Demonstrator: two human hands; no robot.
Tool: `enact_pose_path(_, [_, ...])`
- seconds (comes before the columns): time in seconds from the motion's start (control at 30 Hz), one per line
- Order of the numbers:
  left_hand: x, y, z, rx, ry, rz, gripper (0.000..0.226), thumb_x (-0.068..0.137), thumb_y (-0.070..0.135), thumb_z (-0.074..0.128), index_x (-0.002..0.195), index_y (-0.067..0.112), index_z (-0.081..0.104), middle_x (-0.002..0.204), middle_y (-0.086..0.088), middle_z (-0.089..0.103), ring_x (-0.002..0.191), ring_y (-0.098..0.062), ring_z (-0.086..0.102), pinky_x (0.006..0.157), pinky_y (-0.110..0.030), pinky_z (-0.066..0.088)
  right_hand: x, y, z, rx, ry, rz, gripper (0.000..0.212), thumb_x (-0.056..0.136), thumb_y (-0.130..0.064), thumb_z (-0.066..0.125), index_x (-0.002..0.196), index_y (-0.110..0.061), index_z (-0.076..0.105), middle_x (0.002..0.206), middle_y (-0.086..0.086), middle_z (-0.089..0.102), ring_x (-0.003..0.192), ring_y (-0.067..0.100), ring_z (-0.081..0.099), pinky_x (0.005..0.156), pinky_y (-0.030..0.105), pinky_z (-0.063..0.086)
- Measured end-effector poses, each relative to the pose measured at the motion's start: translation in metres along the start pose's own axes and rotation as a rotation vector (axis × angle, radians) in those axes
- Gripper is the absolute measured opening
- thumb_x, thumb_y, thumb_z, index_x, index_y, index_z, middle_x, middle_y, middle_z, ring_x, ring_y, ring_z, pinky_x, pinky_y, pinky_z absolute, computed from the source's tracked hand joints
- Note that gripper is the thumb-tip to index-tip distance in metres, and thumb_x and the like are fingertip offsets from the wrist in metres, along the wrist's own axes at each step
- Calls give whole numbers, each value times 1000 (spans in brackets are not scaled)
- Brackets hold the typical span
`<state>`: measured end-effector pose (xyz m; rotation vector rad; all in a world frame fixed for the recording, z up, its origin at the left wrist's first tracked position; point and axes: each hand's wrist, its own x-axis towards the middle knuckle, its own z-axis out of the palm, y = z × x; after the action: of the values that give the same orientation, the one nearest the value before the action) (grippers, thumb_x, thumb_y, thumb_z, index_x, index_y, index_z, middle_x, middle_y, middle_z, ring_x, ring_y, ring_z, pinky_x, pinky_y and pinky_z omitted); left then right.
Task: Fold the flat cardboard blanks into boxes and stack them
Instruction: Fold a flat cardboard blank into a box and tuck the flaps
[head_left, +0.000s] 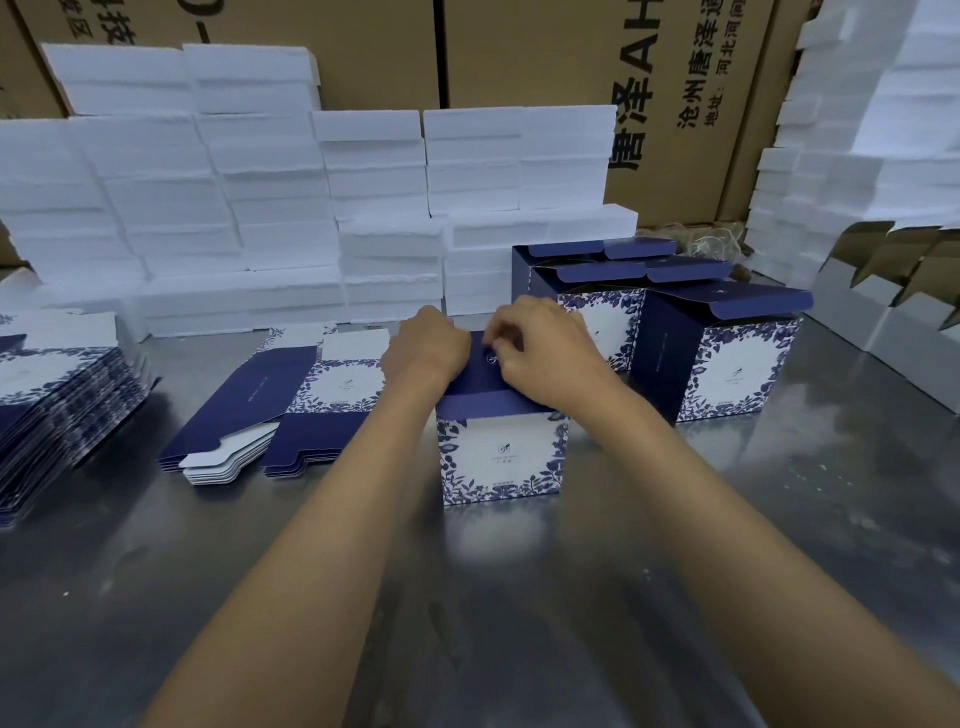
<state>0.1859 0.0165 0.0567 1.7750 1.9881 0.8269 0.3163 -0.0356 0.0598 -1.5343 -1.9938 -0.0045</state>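
Observation:
A blue-and-white floral box (501, 457) stands upright on the metal table (519, 597), straight ahead of me. My left hand (428, 345) rests on the left of its dark blue top flap. My right hand (545, 348) presses on the same flap from the right, fingers curled at the flap's far edge. A short pile of flat blanks (275, 410) lies left of the box. A taller pile of blanks (57, 410) sits at the far left. Folded boxes with raised lids (727, 358) stand behind and to the right.
White foam blocks (260, 208) are stacked along the back and at the right (857, 130). Big brown cartons (675, 104) form the wall behind. Silver cardboard trays with brown dividers (904, 312) sit at the right edge. Bare metal tabletop lies near me.

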Motion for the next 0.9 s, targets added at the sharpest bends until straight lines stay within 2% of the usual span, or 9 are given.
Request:
enact_pose_path(0.17, [10, 4, 1, -47, 42, -4, 28, 102, 25, 43, 116, 8, 59, 123, -15, 62, 106, -35, 57, 77, -35, 37, -30, 13, 7, 362, 10, 81, 19, 89, -49, 69, 101, -35, 74, 112, -15, 59, 118, 10, 43, 103, 33, 31])
enact_pose_path(0.27, [14, 2, -1, -158, 7, 52, 25, 102, 26, 46, 113, 11, 64, 123, -9, 64, 113, -31, 58, 85, -34, 43, -39, 18, 9, 585, -5, 89, 22, 86, -38, 78, 106, -32, 75, 119, -13, 58, 125, 6, 41, 105, 14, 29])
enact_pose_path(0.37, [2, -3, -2, -471, -66, 159, 13, 97, 23, 61, 106, 18, 68, 120, 8, 64, 114, -15, 56, 89, -25, 43, -37, 18, 10, 633, 2, 96, 25, 84, -30, 81, 108, -28, 77, 121, -10, 57, 126, 7, 41, 101, 3, 26])
enact_pose_path(0.43, [-15, -11, -3, -703, -144, 190, 5, 90, 23, 71, 94, 25, 72, 109, 26, 64, 116, -9, 56, 87, -17, 45, -36, 20, 9, 617, -50, 92, 30, 82, -29, 83, 111, -30, 74, 125, -11, 54, 128, 10, 38, 104, 5, 26])
enact_pose_path(0.47, [-23, -16, -2, -784, -187, 209, 5, 87, 23, 74, 88, 28, 74, 114, 31, 62, 123, -4, 52, 94, -14, 43, -36, 22, 8, 616, -81, 86, 32, 82, -28, 83, 113, -30, 73, 127, -11, 52, 130, 11, 37, 109, 11, 28])
enact_pose_path(0.53, [-35, -29, 2, -893, -242, 254, 8, 84, 21, 77, 84, 29, 76, 145, 19, 47, 136, 11, 36, 112, -23, 35, -36, 25, 8, 660, -105, 94, 33, 81, -23, 84, 112, -30, 72, 129, -12, 50, 131, 12, 37, 117, 28, 31])
enact_pose_path(0.6, [-44, -39, 4, -968, -256, 305, 9, 81, 18, 78, 88, 24, 75, 158, 10, 35, 133, 22, 31, 110, -22, 34, -37, 25, 9, 725, -84, 102, 31, 80, -19, 85, 105, -32, 73, 129, -15, 50, 132, 11, 39, 117, 37, 33])
enact_pose_path(0.73, [-54, -48, 5, -929, -289, 394, 22, 68, 26, 83, 87, 25, 72, 158, 17, 31, 142, 11, 27, 113, -28, 31, -36, 31, 12, 817, -86, 94, 26, 79, -15, 84, 99, -29, 76, 133, -16, 51, 135, 7, 43, 117, 41, 35])
enact_pose_path(0.9, [-53, -53, 5, -874, -291, 420, 24, 67, 28, 85, 87, 28, 72, 158, 16, 31, 146, 1, 29, 122, -43, 26, -39, 39, 17, 954, -84, 79, 22, 80, -9, 82, 98, -20, 77, 141, -16, 50, 132, -8, 44, 114, 28, 36])
